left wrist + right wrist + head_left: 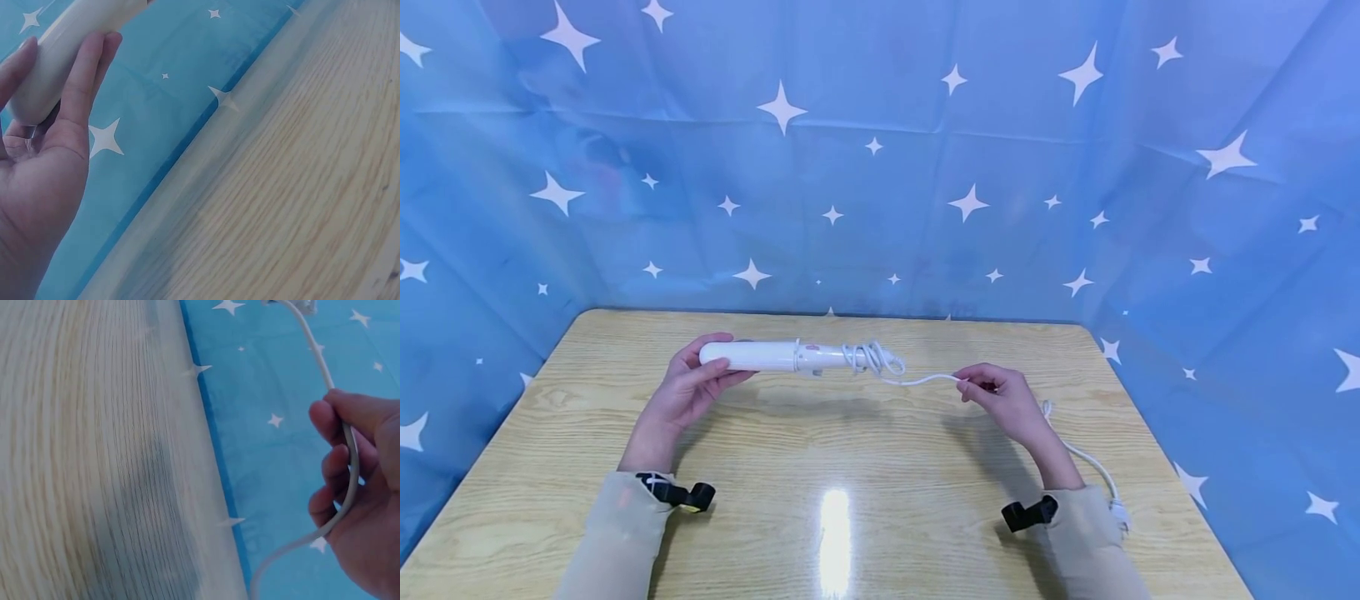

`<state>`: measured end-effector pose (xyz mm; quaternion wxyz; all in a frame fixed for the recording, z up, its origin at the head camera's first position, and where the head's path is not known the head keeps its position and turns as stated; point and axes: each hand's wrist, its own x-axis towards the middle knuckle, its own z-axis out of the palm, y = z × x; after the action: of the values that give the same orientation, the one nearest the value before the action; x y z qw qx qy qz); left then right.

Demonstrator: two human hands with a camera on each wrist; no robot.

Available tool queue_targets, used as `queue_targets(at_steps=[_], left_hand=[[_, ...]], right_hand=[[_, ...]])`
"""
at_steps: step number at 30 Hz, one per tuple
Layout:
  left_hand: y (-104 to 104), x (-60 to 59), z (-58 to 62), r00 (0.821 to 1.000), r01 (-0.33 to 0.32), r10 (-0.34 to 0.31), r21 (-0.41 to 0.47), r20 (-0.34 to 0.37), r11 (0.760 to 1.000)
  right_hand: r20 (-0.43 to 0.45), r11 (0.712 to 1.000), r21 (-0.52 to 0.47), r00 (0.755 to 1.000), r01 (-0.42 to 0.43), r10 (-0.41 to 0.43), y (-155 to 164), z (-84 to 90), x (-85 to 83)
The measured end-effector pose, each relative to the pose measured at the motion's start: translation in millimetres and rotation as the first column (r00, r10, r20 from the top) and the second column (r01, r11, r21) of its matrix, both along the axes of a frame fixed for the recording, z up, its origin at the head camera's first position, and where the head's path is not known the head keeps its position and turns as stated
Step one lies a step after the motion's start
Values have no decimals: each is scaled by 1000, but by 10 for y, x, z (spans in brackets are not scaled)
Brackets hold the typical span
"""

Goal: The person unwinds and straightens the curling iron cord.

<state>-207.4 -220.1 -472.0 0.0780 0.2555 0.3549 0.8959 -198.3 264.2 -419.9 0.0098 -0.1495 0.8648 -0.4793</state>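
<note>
A white wand-shaped appliance (771, 356) is held level above the wooden table (835, 467). My left hand (688, 387) grips its left end, fingers wrapped round the barrel (59, 47). Its white cord (917, 381) is coiled a few turns round the right end (868, 358), then runs to my right hand (1000, 400). That hand pinches the cord (347, 481) with curled fingers. The cord's slack trails over the table to the plug (1118, 510) beside my right sleeve.
A blue cloth with white stars (880, 167) hangs behind and to both sides of the table, close to its edges. Glare marks the tabletop near the front middle (835, 533). Small black wrist cameras (685, 496) sit on both sleeves.
</note>
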Motion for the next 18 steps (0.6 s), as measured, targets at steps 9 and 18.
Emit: queue_targets(at_steps=[9, 18], left_hand=[[6, 7, 8, 1000, 4, -4, 1, 5, 1000], [42, -10, 5, 999, 34, -34, 21, -25, 999]], right_hand=[[-4, 999, 54, 1000, 5, -5, -37, -15, 8], [-11, 986, 148, 997, -77, 80, -93, -19, 20]])
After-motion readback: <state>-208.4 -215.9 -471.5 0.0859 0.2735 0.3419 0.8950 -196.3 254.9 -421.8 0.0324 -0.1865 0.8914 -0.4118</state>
